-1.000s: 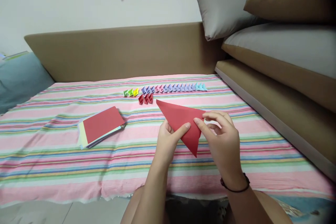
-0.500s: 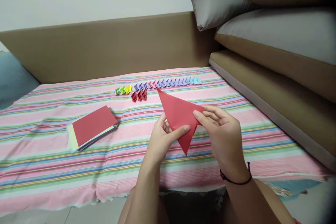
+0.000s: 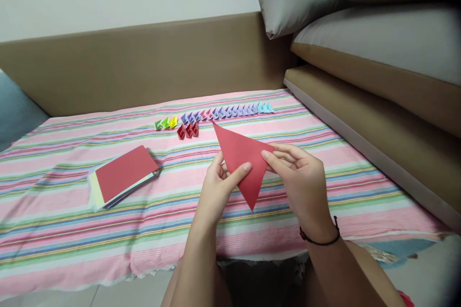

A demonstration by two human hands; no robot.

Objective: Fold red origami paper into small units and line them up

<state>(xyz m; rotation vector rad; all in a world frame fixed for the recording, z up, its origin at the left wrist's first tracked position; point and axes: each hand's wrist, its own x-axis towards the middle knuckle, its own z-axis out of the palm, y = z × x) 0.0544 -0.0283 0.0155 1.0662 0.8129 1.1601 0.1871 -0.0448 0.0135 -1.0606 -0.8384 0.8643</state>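
Observation:
A sheet of red paper (image 3: 242, 151), folded into a triangle, is held up between my two hands above the striped cloth. My left hand (image 3: 220, 184) grips its left edge, thumb flat on the front and fingers behind. At the right corner, my right hand (image 3: 300, 175) pinches the paper between thumb and fingers. The paper's back is out of sight. Beyond it stand small folded paper pieces: three red ones (image 3: 188, 130), a green and yellow group (image 3: 166, 123), and a long row of purple, pink and light blue ones (image 3: 230, 112).
To the left lies a stack of coloured paper (image 3: 126, 172) with a red sheet on top. The striped cloth (image 3: 72, 230) covers the seat up to a brown backrest (image 3: 144, 67). Large cushions (image 3: 378, 43) are piled at the right; a blue cushion (image 3: 18, 110) sits far left.
The lower right edge of the red paper now looks straight, where a notch showed before. Both hands keep their hold. The whole view has shifted slightly.

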